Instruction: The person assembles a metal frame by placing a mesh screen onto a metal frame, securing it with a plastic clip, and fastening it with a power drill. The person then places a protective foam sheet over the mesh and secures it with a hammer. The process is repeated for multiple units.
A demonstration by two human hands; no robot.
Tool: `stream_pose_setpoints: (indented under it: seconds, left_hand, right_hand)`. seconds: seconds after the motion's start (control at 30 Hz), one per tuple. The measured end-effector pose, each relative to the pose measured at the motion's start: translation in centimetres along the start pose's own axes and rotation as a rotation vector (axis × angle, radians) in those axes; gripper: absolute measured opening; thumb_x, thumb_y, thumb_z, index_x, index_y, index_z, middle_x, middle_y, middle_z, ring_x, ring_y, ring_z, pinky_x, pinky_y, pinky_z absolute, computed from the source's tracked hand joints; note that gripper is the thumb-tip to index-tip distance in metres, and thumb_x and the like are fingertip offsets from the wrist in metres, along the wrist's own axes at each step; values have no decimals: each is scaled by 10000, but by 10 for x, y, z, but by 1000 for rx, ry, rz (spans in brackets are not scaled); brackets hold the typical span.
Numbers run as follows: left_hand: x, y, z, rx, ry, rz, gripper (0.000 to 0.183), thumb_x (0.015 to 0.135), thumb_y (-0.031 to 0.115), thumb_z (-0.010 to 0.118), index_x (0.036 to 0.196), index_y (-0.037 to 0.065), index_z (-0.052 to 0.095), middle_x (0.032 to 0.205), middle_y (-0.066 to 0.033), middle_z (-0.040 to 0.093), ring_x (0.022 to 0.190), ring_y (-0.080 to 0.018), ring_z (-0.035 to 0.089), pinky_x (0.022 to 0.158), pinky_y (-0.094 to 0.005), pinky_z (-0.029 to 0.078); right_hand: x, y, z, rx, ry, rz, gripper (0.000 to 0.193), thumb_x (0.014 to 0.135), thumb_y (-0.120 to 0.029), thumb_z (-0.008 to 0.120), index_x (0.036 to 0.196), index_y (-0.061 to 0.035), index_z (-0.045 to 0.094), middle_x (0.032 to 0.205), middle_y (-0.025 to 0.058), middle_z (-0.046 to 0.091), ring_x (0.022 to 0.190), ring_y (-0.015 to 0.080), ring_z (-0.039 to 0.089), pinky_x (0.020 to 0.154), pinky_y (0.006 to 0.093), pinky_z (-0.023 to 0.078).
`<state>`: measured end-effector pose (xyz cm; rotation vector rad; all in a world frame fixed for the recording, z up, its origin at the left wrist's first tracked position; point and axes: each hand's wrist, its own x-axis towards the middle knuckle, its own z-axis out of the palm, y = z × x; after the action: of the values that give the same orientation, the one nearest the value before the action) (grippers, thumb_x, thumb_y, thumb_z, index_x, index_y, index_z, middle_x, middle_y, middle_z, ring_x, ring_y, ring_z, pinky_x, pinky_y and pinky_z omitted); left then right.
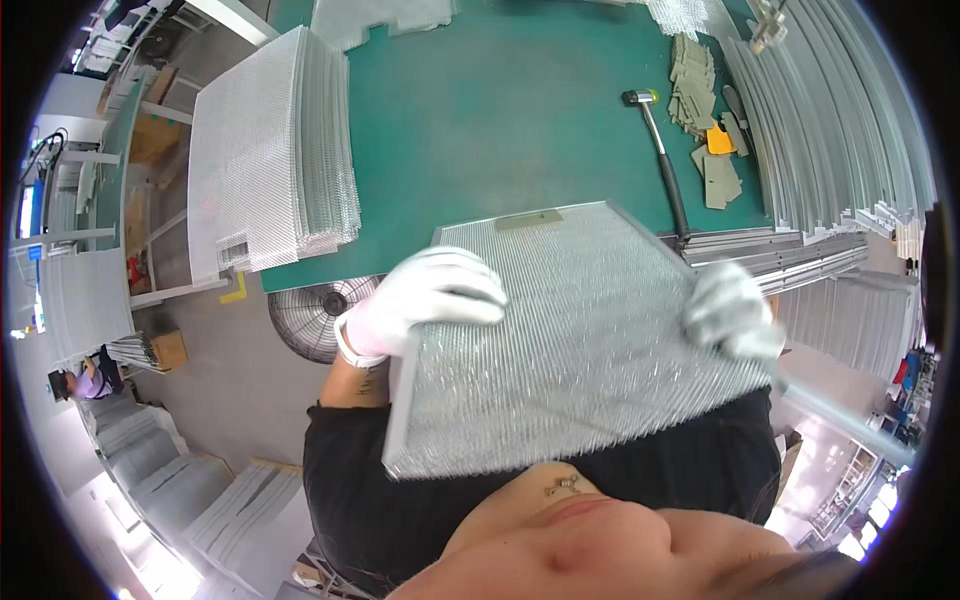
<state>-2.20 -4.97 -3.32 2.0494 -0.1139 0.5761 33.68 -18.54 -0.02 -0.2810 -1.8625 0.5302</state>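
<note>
Both gloved hands grip one framed mesh filter (580,340): left hand (432,298) on left edge, right hand (728,310) on right. Held off tabletop (500,110); mesh stack (270,160) and frame strips (830,130) untouched.

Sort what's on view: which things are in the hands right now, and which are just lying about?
In hand:
- mesh panel, framed, held at its edges by the gloved left hand and right hand

Lying about:
- hammer on the green table
- stack of mesh sheets
- flat tan pieces
- metal strips
- fan below
</note>
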Motion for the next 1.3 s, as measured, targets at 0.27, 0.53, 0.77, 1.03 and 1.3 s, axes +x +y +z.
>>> stream_pose_setpoints:
  seconds: [0.27, 0.53, 0.77, 1.03, 1.3]
  left_hand:
    - [-31, -55, 19, 371, -53, -485, 500, 791, -20, 566, 1277, 93, 598, 1325, -131, 583, 1310, -345, 484, 1119, -457, 355]
    - [-36, -53, 24, 560, -58, -601, 445, 793, -26, 566, 1221, 85, 615, 1224, -133, 608, 1218, -345, 531, 1064, -452, 396]
    - [-25, -50, -12, 549, -92, -748, 320, 812, -30, 490, 1080, 32, 654, 1034, -151, 646, 1000, -297, 634, 885, -427, 505]
    - [92, -127, 18, 453, -351, -502, 246, 865, 226, 662, 1023, 51, 734, 1001, -123, 723, 956, -275, 685, 860, -361, 530]
    - [163, -141, 25, 492, -822, -750, 266, 714, 200, 726, 952, 86, 757, 910, -91, 738, 840, -256, 699, 734, -375, 546]
  right_hand:
    - [-29, -17, 26, 8, 67, -84, 167, 869, -154, 590, 938, -24, 510, 931, 196, 672, 748, 274, 647, 609, 398, 530]
    - [-38, -15, 15, -17, -45, -123, 223, 931, -190, 529, 1015, 6, 464, 984, 273, 634, 804, 337, 634, 632, 456, 543]
    - [-48, -23, 16, -34, -74, -118, 251, 932, -208, 533, 1062, -4, 463, 984, 257, 637, 801, 331, 644, 625, 454, 544]
    - [-40, -28, 18, -58, -79, -98, 201, 947, -193, 525, 1040, -25, 470, 962, 212, 644, 807, 297, 647, 630, 417, 535]
    - [-37, -31, 16, -70, -91, -67, 151, 961, -179, 518, 1018, -45, 476, 939, 168, 652, 813, 263, 650, 635, 380, 526]
